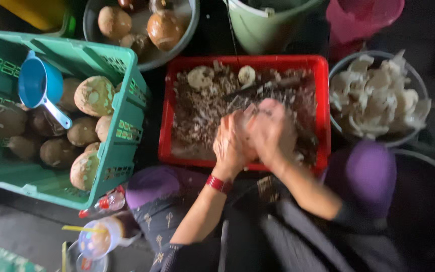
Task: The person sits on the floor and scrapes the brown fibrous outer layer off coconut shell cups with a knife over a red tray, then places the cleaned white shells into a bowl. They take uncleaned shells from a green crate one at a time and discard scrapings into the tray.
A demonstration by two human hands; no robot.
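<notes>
Left hand (229, 140) and right hand (272, 130) pressed together over red crate (321, 100), fingers curled around pale coconut piece (242, 123); motion blur, exact grip unclear. Crate full of husk scraps (197, 116).

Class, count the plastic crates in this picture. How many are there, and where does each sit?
2. A green crate of husked coconuts sits at left; a red crate of shavings sits centre, under both hands.

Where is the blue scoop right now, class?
In the head view, the blue scoop sits at the upper left, inside the green crate, resting on the brown coconuts, left of the red tray.
</notes>
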